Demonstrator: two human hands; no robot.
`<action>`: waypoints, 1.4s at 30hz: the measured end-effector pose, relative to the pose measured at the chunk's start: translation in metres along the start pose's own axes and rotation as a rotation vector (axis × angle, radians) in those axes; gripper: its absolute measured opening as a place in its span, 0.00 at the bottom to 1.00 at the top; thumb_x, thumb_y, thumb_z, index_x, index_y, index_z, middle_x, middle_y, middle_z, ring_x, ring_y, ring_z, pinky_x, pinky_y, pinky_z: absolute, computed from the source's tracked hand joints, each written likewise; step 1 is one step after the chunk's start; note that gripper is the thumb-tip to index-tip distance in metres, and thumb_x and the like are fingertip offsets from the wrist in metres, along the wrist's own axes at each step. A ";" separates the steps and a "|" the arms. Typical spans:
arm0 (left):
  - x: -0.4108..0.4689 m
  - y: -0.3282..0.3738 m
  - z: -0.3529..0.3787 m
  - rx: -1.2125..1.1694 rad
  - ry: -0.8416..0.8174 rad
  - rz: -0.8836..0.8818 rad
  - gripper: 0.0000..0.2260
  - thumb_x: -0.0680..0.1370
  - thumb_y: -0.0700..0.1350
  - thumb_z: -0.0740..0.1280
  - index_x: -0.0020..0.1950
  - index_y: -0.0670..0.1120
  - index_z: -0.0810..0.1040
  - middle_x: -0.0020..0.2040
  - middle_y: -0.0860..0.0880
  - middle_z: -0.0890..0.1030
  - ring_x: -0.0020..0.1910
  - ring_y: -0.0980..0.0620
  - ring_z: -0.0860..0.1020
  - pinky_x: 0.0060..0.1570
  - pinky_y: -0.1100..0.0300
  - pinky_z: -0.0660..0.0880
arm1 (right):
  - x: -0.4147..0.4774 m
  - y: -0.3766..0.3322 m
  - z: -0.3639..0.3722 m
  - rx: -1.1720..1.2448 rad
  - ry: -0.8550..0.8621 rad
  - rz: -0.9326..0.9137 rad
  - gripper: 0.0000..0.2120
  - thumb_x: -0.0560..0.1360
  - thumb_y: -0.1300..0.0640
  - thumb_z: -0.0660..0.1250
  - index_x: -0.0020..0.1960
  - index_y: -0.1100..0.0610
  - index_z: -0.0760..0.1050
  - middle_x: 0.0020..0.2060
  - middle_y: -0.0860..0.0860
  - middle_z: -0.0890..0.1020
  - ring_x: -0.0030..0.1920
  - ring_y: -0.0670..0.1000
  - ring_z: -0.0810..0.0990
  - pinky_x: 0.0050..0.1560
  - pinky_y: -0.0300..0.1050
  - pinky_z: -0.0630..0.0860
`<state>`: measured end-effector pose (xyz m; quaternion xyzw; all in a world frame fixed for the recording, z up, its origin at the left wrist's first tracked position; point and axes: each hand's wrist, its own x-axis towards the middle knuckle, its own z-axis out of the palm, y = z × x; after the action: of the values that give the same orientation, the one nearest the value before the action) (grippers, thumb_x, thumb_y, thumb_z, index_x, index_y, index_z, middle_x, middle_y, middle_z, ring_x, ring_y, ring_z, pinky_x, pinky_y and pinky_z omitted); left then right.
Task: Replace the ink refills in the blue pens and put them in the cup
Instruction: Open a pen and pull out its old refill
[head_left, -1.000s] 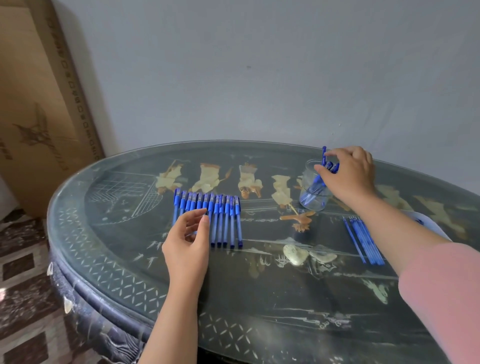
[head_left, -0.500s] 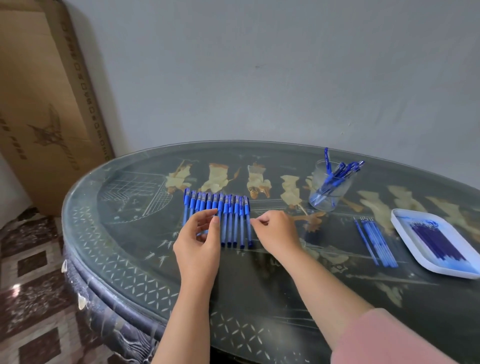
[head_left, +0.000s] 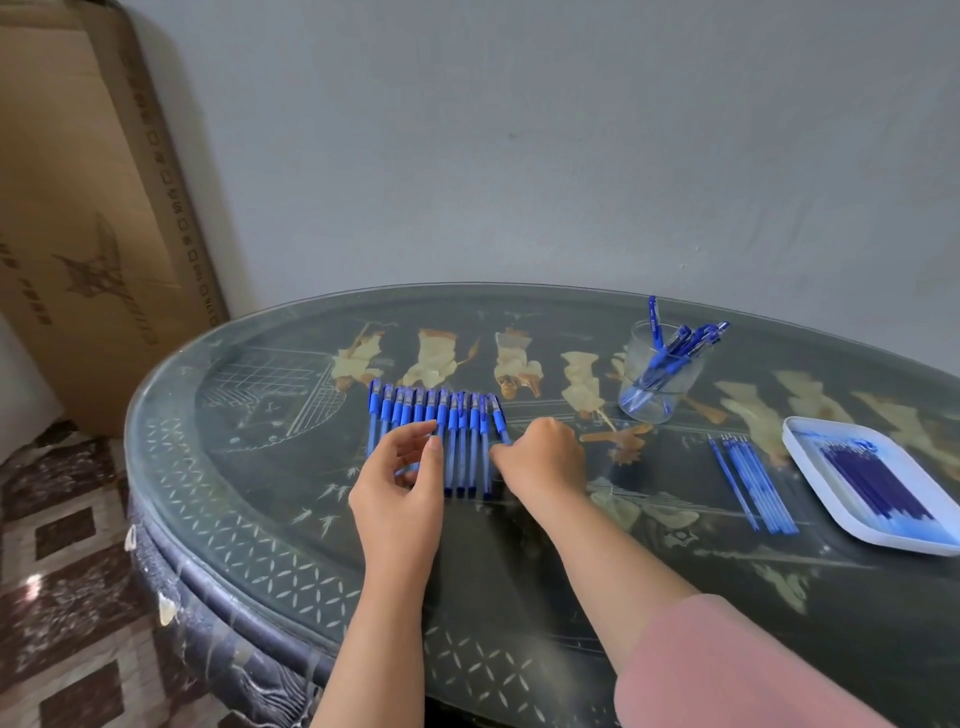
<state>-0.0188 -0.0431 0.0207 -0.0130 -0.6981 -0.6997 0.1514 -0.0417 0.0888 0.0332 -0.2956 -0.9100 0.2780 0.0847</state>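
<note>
Head view: the right hand (head_left: 540, 457) sits at the right end of the row of blue pens (head_left: 457, 415), at about 12 o'clock from the person. Its fingers are curled, and thumb and forefinger pinch the end pen (head_left: 497, 418), which now lies tilted out of line with its neighbours. A second ago this hand was over at the cup (head_left: 655, 387), at 2 o'clock, letting go of a pen. Half a second ago it had reached the row, but the end pen still lay straight. The left hand (head_left: 402, 493) has not shifted: it rests at 11 o'clock on the row's left part, fingers loosely bent over the barrels, gripping nothing that I can see. The cup stands upright on the table (head_left: 260, 467) with several pens (head_left: 680, 340) leaning in it. Loose refills (head_left: 750, 483) lie nearer the person at 2 o'clock, just left of the white tray (head_left: 797, 447) at 3 o'clock, which holds darker refills (head_left: 878, 483).

My reading: one pen's cycle has closed and the next opens. Many more pens wait in the row than stand in the cup, so the job looks less than half done. The next move calls for lifting the pinched pen clear without dragging its neighbour
</note>
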 end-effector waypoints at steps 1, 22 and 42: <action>0.000 0.000 0.000 0.002 -0.001 0.003 0.07 0.78 0.42 0.68 0.49 0.55 0.81 0.44 0.58 0.82 0.44 0.67 0.77 0.41 0.77 0.70 | 0.001 0.001 -0.001 0.009 0.001 0.015 0.15 0.73 0.54 0.69 0.33 0.58 0.69 0.34 0.51 0.76 0.37 0.54 0.78 0.33 0.42 0.69; -0.069 0.000 0.033 0.378 -0.612 0.517 0.12 0.72 0.37 0.75 0.53 0.50 0.85 0.49 0.56 0.82 0.47 0.60 0.79 0.52 0.64 0.75 | -0.078 0.160 -0.114 -0.107 -0.057 -0.559 0.02 0.75 0.58 0.69 0.46 0.51 0.78 0.42 0.42 0.75 0.49 0.39 0.71 0.50 0.32 0.67; -0.096 0.002 0.045 0.471 -0.722 0.591 0.09 0.71 0.39 0.76 0.51 0.46 0.85 0.45 0.53 0.84 0.42 0.57 0.81 0.48 0.71 0.74 | -0.096 0.180 -0.069 -0.144 0.225 -0.661 0.15 0.78 0.50 0.53 0.46 0.52 0.77 0.42 0.45 0.76 0.43 0.47 0.74 0.47 0.40 0.72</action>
<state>0.0642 0.0191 0.0016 -0.4155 -0.8109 -0.4019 0.0909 0.1462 0.1851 -0.0089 -0.0189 -0.9588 0.1364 0.2486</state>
